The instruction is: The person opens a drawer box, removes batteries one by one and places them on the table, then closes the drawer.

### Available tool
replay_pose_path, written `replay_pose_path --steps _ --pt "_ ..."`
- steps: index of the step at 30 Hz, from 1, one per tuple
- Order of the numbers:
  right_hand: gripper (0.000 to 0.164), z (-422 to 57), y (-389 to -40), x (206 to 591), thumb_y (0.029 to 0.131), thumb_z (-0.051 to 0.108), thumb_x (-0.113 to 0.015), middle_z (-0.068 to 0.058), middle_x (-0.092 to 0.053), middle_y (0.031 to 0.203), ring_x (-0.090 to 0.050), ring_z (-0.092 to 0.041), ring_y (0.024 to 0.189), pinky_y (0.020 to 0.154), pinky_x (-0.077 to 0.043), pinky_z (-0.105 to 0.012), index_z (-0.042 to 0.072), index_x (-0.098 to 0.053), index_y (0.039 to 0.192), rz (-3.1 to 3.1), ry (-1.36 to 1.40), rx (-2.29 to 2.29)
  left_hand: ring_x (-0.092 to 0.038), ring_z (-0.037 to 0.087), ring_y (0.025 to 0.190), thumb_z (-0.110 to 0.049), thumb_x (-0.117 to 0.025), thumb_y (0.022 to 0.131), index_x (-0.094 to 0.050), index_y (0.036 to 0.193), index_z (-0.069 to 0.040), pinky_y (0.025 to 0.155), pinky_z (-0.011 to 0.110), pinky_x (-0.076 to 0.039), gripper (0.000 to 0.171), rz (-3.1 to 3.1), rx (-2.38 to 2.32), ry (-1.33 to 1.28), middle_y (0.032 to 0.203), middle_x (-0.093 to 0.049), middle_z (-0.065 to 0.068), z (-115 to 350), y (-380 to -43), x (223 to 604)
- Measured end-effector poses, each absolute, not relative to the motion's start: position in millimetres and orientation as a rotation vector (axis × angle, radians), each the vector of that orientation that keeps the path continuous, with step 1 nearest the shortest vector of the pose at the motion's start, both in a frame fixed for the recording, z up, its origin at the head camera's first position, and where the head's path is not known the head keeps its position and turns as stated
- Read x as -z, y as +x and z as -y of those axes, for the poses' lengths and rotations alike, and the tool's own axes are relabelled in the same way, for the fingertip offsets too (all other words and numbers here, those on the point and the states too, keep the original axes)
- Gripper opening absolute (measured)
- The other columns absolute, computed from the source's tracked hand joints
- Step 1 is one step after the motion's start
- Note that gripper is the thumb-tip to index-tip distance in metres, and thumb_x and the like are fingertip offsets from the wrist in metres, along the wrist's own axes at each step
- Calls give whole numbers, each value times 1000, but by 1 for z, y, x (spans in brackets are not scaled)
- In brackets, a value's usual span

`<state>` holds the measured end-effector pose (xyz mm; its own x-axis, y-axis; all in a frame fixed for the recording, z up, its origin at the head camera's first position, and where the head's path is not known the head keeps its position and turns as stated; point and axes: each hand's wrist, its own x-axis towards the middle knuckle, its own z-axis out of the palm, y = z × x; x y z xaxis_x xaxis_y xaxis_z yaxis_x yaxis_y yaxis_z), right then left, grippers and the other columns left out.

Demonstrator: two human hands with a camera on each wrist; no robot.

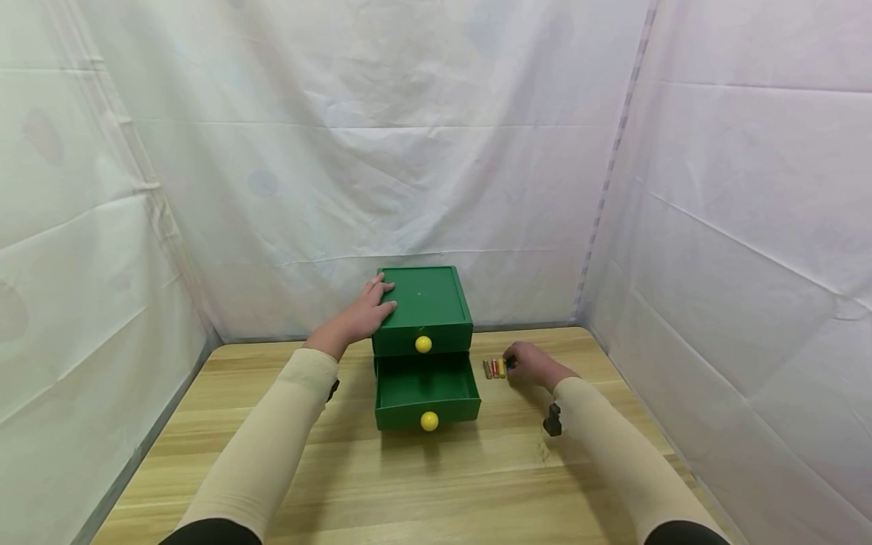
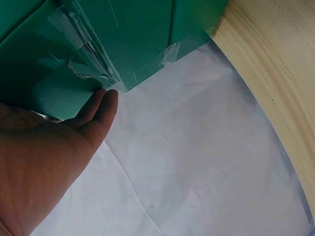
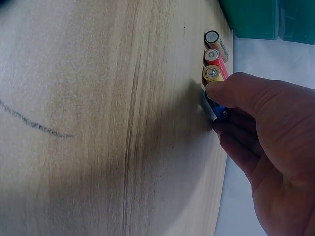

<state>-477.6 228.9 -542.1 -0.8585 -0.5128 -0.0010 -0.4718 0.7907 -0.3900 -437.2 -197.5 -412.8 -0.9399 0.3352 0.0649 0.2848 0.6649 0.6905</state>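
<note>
A green drawer box point(image 1: 425, 299) stands on the table, its lower drawer point(image 1: 422, 382) pulled out and bare inside. My left hand point(image 1: 364, 310) rests on the box's top left edge with fingers spread; in the left wrist view, the fingers point(image 2: 101, 110) lie along the taped green side. To the right of the box, my right hand point(image 1: 534, 365) pinches a blue battery point(image 3: 215, 108) between thumb and fingers, at the tabletop. Beside it in a row lie a yellow battery point(image 3: 211, 73), a red battery point(image 3: 214, 58) and a brownish-grey battery point(image 3: 215, 42).
Yellow round knobs sit on the upper drawer point(image 1: 395, 342) and the lower one. The wooden table point(image 1: 381, 492) is bordered by white cloth walls point(image 1: 354, 166) at the back and sides. A dark line point(image 3: 37, 124) marks the tabletop in the right wrist view.
</note>
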Motion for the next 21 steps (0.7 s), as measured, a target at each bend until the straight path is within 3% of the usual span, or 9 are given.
replay_pose_path --steps 7,21 --pt "34 -228 -477 544 94 -1 -82 -18 -72 118 -69 -30 105 94 -59 -52 -8 -76 127 -2861 -795 599 2 42 170 -33 -39 122 -27 174 -3 132 64 -15 61 -2817 -1149 538 185 8 14 194 -425 404" --pt "40 -229 -478 549 94 1 -82 -17 -74 123 -70 -31 110 96 -59 -52 -7 -73 132 -2831 -703 654 6 37 170 -37 -39 121 -25 174 -5 133 61 -16 63 -2767 -1175 514 185 13 9 197 -434 411"
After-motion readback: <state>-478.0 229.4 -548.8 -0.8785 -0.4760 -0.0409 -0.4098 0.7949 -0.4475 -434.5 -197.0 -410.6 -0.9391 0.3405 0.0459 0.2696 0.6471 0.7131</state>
